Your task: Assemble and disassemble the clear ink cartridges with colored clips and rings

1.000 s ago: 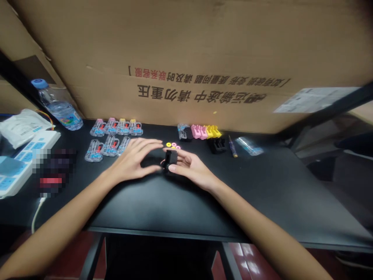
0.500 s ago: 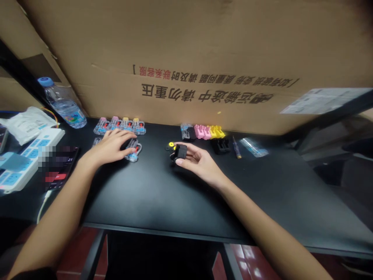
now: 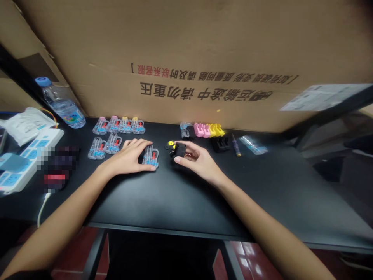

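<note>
My left hand has thumb and fingers closed about a small clear plastic case with blue and red parts inside, low over the table. In my right hand is a small black plastic block, gripped between thumb and fingers. Beside that block sits a yellow disc, with small dark round pieces close by. Behind my left hand stand several similar clear cases in two rows, some with pink or yellow tops.
Along the cardboard wall lie pink holders, yellow holders, a black holder, a screwdriver and a clear packet. At left are a water bottle, a power strip and a phone.
My left hand has moved right and slightly nearer with the clear case, away from the rows. My right hand has stayed almost in place with the black block.
</note>
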Tool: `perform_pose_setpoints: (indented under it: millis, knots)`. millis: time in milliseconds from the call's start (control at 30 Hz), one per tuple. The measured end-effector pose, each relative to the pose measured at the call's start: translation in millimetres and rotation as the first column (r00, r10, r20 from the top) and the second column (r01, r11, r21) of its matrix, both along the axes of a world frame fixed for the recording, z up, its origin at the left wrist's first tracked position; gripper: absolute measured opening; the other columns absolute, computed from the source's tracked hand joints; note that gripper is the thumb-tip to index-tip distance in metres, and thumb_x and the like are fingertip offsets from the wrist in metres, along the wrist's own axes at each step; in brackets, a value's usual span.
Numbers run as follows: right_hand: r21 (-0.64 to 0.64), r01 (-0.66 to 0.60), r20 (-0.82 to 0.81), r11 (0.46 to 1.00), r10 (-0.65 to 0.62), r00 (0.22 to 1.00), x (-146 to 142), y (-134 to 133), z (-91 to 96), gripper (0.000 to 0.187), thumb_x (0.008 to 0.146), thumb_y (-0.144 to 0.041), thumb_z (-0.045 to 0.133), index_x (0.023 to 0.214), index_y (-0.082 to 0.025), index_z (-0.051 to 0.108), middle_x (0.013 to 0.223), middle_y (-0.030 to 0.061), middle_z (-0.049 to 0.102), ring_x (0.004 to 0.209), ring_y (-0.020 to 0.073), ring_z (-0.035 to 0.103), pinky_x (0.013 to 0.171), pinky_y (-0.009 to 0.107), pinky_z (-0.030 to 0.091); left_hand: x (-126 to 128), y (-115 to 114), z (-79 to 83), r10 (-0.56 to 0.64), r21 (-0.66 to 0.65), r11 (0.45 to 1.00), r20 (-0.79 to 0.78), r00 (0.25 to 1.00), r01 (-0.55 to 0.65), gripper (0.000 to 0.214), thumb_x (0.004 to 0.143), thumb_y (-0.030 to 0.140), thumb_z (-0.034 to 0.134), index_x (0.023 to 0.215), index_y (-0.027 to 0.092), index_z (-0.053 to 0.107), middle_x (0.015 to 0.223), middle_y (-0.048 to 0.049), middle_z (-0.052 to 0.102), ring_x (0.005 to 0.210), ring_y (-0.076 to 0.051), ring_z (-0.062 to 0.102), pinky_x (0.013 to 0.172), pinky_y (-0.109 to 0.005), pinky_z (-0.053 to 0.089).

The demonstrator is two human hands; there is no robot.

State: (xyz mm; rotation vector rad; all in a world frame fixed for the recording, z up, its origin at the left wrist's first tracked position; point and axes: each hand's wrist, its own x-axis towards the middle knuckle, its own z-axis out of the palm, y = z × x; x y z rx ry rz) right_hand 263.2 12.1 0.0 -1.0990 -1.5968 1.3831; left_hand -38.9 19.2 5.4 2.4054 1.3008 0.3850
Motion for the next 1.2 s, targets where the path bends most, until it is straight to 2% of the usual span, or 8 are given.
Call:
perform_pose_setpoints:
  millis: [133, 200, 267, 367, 633, 833, 1000, 1200]
  knots:
    - [0.006, -0.002, -0.046, 1.000, 0.002, 0.999, -1, 0, -2.9, 0.062, 0.079, -0.047, 0.093, 0.132, -0.026, 0.071, 0.126, 0.0097, 0.079, 0.116, 0.0299, 0.076, 0.111, 0.055, 0.059, 4, 0, -1.4, -0.002, -0.010, 1.000, 0.131, 0.991, 0.003, 0.082, 0.084, 0.057, 0.086, 0.145, 0.025, 0.043, 0.125, -0.0125, 0.069, 0.110, -0.035, 0.070, 0.098, -0.052, 0.055]
    - [0.026, 0.018, -0.052, 1.000, -0.016, 0.999, -3, -1, -3.6, 0.058, 0.080, -0.048, 0.093, 0.128, -0.025, 0.072, 0.128, 0.0097, 0.079, 0.114, 0.0292, 0.076, 0.110, 0.054, 0.059, 5, 0, -5.1, -0.048, -0.017, 0.998, 0.206, 0.977, 0.053, 0.073, 0.090, 0.047, 0.082, 0.144, 0.025, 0.038, 0.114, -0.0090, 0.070, 0.097, -0.029, 0.073, 0.088, -0.046, 0.058]
    - [0.037, 0.044, -0.048, 0.998, -0.042, 0.998, -4, 0, -3.6, 0.053, 0.081, -0.051, 0.091, 0.123, -0.025, 0.072, 0.126, 0.0096, 0.080, 0.112, 0.0287, 0.077, 0.109, 0.053, 0.060, 6, 0, -10.8, -0.094, 0.017, 0.996, 0.262, 0.961, 0.092, 0.064, 0.096, 0.041, 0.076, 0.143, 0.026, 0.035, 0.110, -0.0077, 0.071, 0.094, -0.027, 0.075, 0.086, -0.043, 0.059]
    - [0.056, 0.074, -0.021, 0.996, -0.073, 0.997, -4, 0, -3.3, 0.049, 0.083, -0.054, 0.089, 0.118, -0.023, 0.073, 0.122, 0.0093, 0.081, 0.112, 0.0290, 0.077, 0.108, 0.052, 0.060, 11, -2, -20.0, -0.123, 0.062, 0.992, 0.311, 0.942, 0.109, 0.058, 0.098, 0.036, 0.072, 0.143, 0.026, 0.035, 0.114, -0.0095, 0.071, 0.096, -0.027, 0.077, 0.089, -0.044, 0.060]
    - [0.081, 0.056, 0.038, 0.995, -0.059, 0.998, 0, 1, -3.4, 0.045, 0.088, -0.050, 0.083, 0.122, -0.022, 0.072, 0.123, 0.0091, 0.081, 0.108, 0.0287, 0.078, 0.107, 0.052, 0.060, 25, -5, -28.4, -0.095, -0.069, 0.986, 0.515, 0.852, 0.152, 0.060, 0.101, 0.030, 0.069, 0.150, 0.027, 0.035, 0.131, -0.0142, 0.071, 0.118, -0.029, 0.078, 0.107, -0.049, 0.061]
    - [0.045, 0.012, -0.007, 0.999, -0.011, 1.000, -2, 0, -10.1, 0.048, 0.086, -0.051, 0.086, 0.123, -0.024, 0.071, 0.126, 0.0082, 0.080, 0.112, 0.0285, 0.078, 0.111, 0.052, 0.059, 31, -4, -32.3, -0.027, -0.149, 0.976, 0.645, 0.764, 0.160, 0.060, 0.098, 0.032, 0.074, 0.149, 0.028, 0.043, 0.130, -0.0120, 0.074, 0.118, -0.029, 0.079, 0.113, -0.056, 0.059]
    - [0.018, 0.005, -0.053, 1.000, -0.004, 0.999, -6, -2, -18.8, 0.050, 0.088, -0.054, 0.084, 0.125, -0.025, 0.067, 0.121, 0.0077, 0.080, 0.108, 0.0276, 0.079, 0.107, 0.052, 0.061, 33, -5, -28.9, 0.008, -0.210, 0.963, 0.648, 0.762, 0.168, 0.063, 0.096, 0.032, 0.077, 0.151, 0.028, 0.046, 0.133, -0.0125, 0.075, 0.119, -0.031, 0.079, 0.113, -0.058, 0.060]
    - [-0.018, 0.016, -0.101, 1.000, -0.017, 0.995, -13, -4, -23.9, 0.047, 0.086, -0.056, 0.086, 0.113, -0.026, 0.062, 0.120, 0.0063, 0.078, 0.108, 0.0261, 0.079, 0.106, 0.049, 0.062, 33, -6, -27.8, 0.024, -0.229, 0.959, 0.647, 0.762, 0.164, 0.062, 0.096, 0.033, 0.077, 0.151, 0.027, 0.049, 0.128, -0.0111, 0.079, 0.117, -0.031, 0.080, 0.112, -0.055, 0.061]
